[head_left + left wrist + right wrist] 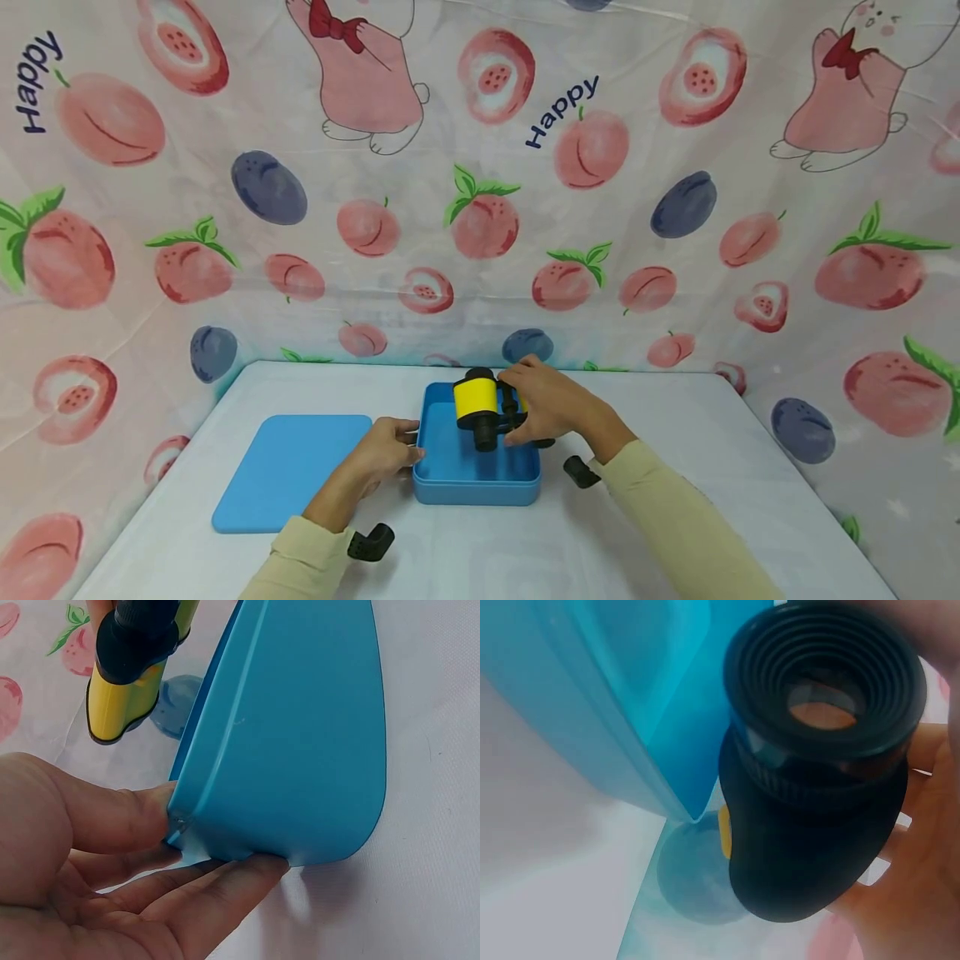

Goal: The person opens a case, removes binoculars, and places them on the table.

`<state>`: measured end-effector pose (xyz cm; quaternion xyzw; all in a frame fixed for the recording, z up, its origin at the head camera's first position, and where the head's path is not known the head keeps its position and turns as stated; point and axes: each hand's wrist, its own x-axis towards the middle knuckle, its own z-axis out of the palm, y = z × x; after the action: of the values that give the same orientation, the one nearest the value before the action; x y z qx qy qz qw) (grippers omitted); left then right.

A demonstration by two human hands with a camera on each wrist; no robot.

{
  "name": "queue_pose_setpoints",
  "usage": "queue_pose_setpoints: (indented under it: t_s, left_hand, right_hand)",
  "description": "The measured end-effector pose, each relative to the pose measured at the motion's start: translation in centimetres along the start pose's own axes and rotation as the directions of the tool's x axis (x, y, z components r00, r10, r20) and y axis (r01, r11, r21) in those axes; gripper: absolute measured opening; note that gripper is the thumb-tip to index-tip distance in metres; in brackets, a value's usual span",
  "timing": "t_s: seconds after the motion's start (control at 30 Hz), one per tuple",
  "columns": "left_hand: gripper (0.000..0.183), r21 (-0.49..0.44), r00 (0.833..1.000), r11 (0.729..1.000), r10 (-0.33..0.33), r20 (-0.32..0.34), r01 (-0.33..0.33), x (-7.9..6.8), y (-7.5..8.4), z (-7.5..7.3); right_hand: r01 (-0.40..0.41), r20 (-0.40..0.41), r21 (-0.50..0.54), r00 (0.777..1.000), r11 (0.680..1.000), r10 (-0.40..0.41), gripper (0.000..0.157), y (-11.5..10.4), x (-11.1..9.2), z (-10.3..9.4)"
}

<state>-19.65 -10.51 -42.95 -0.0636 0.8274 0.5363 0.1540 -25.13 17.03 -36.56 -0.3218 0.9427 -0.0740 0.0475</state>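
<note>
A pair of yellow and black binoculars (pixel 476 400) hangs over the open blue box (pixel 477 493), gripped by my right hand (pixel 551 400). In the right wrist view one black eyepiece (pixel 821 686) faces the camera, beside the box wall (pixel 622 761); the fingers lie behind the binoculars, partly hidden. My left hand (pixel 384 454) holds the left side of the box. Its thumb (pixel 124 817) sits at the rim and its fingers (pixel 225 900) lie against the outer wall in the left wrist view.
A flat blue lid (pixel 300 467) lies on the white table (pixel 675 517), left of the box. Behind the table hangs a fruit-patterned cloth (pixel 435 167). Small black wrist devices show near both cuffs.
</note>
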Motion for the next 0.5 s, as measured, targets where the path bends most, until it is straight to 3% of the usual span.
queue_pose_setpoints:
  t_s: [0.5]
  left_hand:
    - [0.059, -0.020, 1.000, 1.000, 0.022, 0.015, -0.022, -0.2, 0.0, 0.0]
  right_hand:
    - [-0.008, -0.017, 0.003, 1.000, 1.000, 0.008, 0.094, 1.1, -1.1, -0.5]
